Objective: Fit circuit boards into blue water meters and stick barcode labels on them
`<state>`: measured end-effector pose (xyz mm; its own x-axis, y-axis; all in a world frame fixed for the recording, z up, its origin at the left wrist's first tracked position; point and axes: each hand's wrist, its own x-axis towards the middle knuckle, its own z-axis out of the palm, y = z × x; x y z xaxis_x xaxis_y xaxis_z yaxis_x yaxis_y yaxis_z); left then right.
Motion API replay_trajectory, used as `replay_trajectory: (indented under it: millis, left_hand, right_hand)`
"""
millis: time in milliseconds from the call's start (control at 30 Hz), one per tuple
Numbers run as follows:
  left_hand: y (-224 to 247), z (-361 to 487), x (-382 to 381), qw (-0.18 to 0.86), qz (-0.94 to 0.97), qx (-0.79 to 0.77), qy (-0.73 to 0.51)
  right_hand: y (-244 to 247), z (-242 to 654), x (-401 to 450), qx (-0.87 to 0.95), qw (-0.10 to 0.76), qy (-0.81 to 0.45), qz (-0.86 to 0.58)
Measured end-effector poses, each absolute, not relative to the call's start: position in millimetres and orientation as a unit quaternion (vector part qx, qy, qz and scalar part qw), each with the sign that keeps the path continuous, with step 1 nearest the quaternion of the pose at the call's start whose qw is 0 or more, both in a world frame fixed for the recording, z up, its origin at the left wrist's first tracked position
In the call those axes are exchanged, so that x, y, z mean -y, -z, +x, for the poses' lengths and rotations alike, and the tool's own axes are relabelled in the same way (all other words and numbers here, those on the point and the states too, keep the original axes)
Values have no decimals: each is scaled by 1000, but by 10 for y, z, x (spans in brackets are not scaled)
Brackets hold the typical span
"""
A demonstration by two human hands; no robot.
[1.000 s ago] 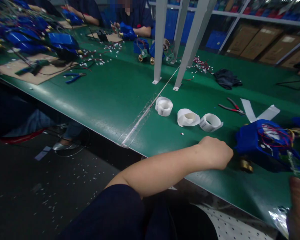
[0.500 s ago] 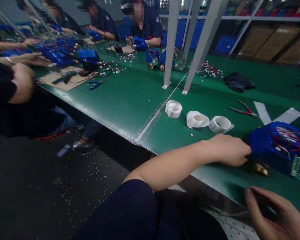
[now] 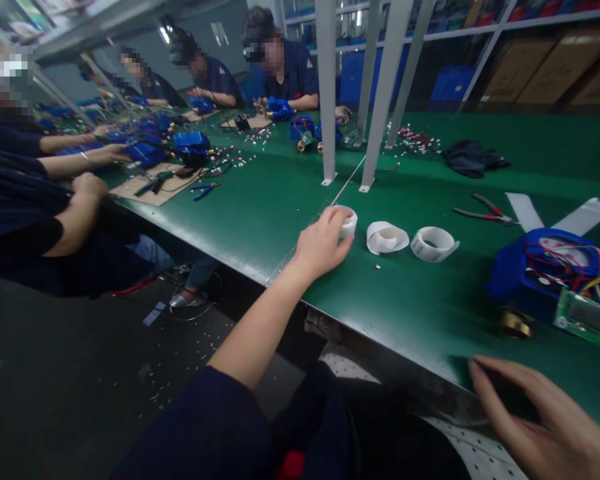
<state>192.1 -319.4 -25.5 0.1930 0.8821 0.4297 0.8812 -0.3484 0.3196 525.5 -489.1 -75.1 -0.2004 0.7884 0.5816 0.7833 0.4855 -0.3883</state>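
Observation:
My left hand [image 3: 324, 245] is at the leftmost roll of white labels [image 3: 350, 223], its fingers curled over the roll and the thumb in front. The hand covers much of that roll. Two more label rolls, a middle one [image 3: 386, 238] and a right one [image 3: 434, 244], stand beside it on the green table. My right hand [image 3: 540, 413] hovers at the table's near edge, fingers curved and apart from the thumb, with nothing visible in it. Beyond it sits a blue meter housing [image 3: 510, 270] with loose wires, a brass fitting [image 3: 516, 323] and a green circuit board [image 3: 583, 315].
Red-handled pliers [image 3: 485, 212] and white strips [image 3: 525, 210] lie behind the housing. Grey metal posts [image 3: 386, 100] rise from the green table [image 3: 260, 220]. A dark cloth [image 3: 473, 159] lies farther back. Co-workers sit along the left with blue housings and blue pliers [image 3: 204, 191].
My left hand has moved left from beside the blue housing to the leftmost label roll. My right hand stays near the table edge. The view has shifted slightly.

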Motion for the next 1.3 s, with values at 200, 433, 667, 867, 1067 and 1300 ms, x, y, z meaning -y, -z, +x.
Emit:
replay_trajectory:
  millis: [200, 433, 667, 867, 1067, 1300]
  left_hand:
    - [148, 1857, 2884, -20, 798, -583, -151]
    - [229, 2487, 4198, 344, 664, -535, -393]
    - [649, 3061, 4981, 676, 459, -408, -407]
    - [545, 3212, 4908, 677, 503, -392, -368]
    - [536, 3275, 4925, 645, 474, -440, -407]
    - [608, 3235, 4909, 652, 428, -454, -430]
  right_hand:
    - [785, 5303, 4871, 760, 411, -31, -503]
    - [638, 5086, 5069, 630, 486, -197, -573]
    - [323, 4875, 5279, 540, 497, -383, -562]
    - [345, 4934, 5351, 525, 462, -425, -575]
    - [507, 4958, 5365, 451, 522, -502, -521]
    - [616, 4933, 5357, 354, 522, -580, -516]
